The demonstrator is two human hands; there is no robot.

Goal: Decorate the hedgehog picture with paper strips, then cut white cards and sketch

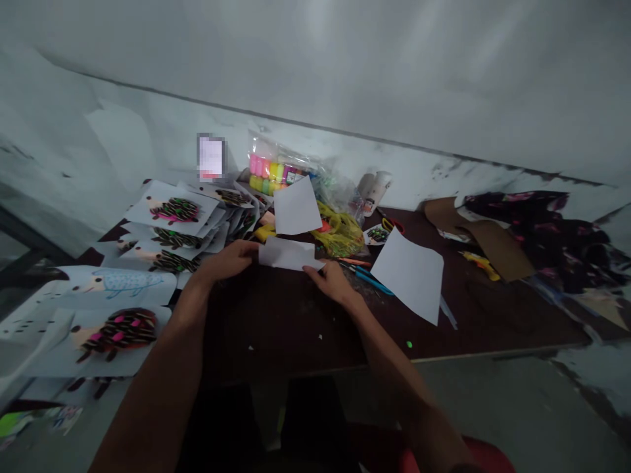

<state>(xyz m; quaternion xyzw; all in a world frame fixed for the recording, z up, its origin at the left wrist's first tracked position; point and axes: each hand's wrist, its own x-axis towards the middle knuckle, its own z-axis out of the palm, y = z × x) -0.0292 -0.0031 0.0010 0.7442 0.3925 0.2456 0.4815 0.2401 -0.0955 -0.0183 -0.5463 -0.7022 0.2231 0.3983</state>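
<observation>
Between my two hands, just above the dark table [276, 322], is a small white sheet of paper [286, 253]. My left hand [231, 257] pinches its left edge, the fingers partly behind the paper. At the lower right corner, my right hand [332, 279] grips it between thumb and fingers. Behind it a larger white sheet [297, 207] leans on other items. Another white sheet [411, 276] lies to the right of my right hand, partly over blue-handled scissors [373, 281].
Stacked hedgehog pictures [175, 210] fill the left side. At the back are a bag of colourful clay [269, 172], a yellow net bag [342, 233] and a white bottle [377, 192]. Brown cardboard [497, 249], a yellow cutter [480, 265] and dark patterned cloth [557, 240] lie right.
</observation>
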